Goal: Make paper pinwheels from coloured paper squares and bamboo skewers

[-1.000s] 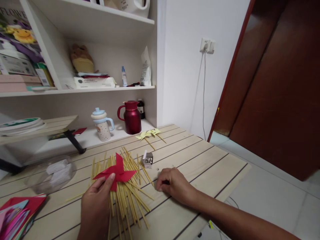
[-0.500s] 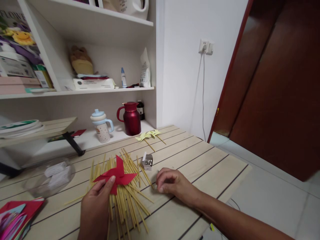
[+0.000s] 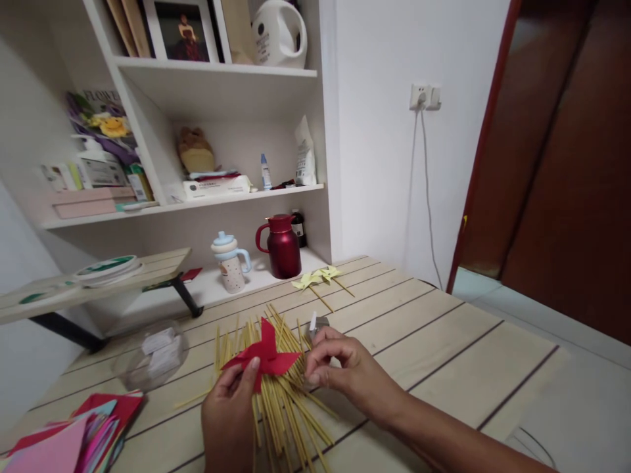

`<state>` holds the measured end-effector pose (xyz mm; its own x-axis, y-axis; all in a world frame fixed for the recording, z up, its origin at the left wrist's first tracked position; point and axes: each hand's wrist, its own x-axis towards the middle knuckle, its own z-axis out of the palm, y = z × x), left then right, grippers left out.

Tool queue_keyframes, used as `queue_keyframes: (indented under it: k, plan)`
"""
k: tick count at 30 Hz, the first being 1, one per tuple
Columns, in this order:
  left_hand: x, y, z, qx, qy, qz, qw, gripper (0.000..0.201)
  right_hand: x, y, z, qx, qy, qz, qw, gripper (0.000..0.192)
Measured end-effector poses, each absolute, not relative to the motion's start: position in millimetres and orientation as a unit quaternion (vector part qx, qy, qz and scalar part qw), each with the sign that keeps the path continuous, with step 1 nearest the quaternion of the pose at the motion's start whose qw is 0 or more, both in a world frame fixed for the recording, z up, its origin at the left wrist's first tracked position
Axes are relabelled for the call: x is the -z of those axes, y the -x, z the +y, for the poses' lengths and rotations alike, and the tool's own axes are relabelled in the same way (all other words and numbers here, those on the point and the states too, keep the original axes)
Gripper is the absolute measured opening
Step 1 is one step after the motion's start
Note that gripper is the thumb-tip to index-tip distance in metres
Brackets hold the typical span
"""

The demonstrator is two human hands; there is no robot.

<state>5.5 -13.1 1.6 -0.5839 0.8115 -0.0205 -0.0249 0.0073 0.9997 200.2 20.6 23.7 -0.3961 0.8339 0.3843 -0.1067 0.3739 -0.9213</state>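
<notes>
My left hand (image 3: 229, 410) holds a red paper pinwheel (image 3: 263, 355) by its lower edge, above a spread of thin yellow sticks (image 3: 276, 387) on the pale wooden table (image 3: 419, 328). My right hand (image 3: 340, 371) is raised just right of the pinwheel with fingertips pinched together; whatever sits between them is too small to make out. A small silver box (image 3: 315, 324) stands right behind that hand. Two yellow pinwheels on sticks (image 3: 318, 279) lie farther back.
A clear round container (image 3: 150, 355) with white pieces sits at the left, coloured paper sheets (image 3: 69, 440) at the near left corner. A red jug (image 3: 280, 246) and a spotted cup (image 3: 231, 263) stand on the low shelf. The table's right edge drops to tiled floor.
My right hand lifted off the table and moved left toward the red pinwheel, fingers pinched. The camera view shifted so everything sits further right and lower.
</notes>
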Motion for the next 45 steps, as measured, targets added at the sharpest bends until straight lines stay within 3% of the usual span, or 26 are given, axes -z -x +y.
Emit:
queue_keyframes:
  k: [3,9,22,37,45]
  plan:
    - [0.9,-4.4,-11.4,-0.636,-0.31,0.626,0.327,0.041,-29.2,-181.2,21.1,-0.475,0.265,-0.671,0.504,0.002]
    - [4.7,-3.2,-8.4,-0.642,-0.329,0.623,0.302,0.038,-24.3,-158.5,21.9,-0.475,0.295,-0.643,0.523,0.016]
    - [-9.3,-17.5,-16.2,-0.639,-0.428,0.602,0.215,0.025,-12.5,-156.8,26.5,-0.482,0.267,-0.659,0.512,0.016]
    - [3.1,-10.3,-13.6,-0.598,-0.402,0.641,0.265,0.038,-13.8,-157.3,26.5,-0.479,0.287,-0.647,0.52,0.014]
    - [2.2,-11.8,-16.5,-0.614,-0.417,0.62,0.255,0.031,-11.8,-156.9,27.9,-0.485,0.279,-0.638,0.529,0.012]
